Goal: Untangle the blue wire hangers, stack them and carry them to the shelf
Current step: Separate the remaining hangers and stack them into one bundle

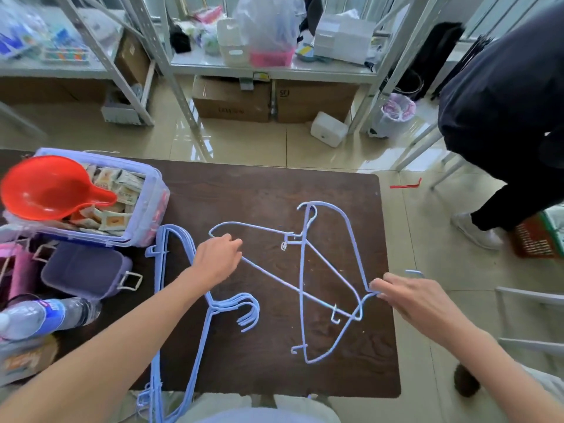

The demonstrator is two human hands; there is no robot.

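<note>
Two light blue wire hangers lie crossed and tangled on the dark brown table. A stack of several blue hangers lies to their left, hooks pointing right, its lower end hanging past the near table edge. My left hand rests on the left corner of one tangled hanger, fingers curled over the wire. My right hand pinches the neck of the other tangled hanger at the right table edge, with its hook just beyond my fingers. Metal shelves stand across the floor behind the table.
A lilac bin of packets with a red scoop sits at the table's left, beside a purple lidded box and a water bottle. A person in dark clothes stands at the right. Cardboard boxes sit under the shelves.
</note>
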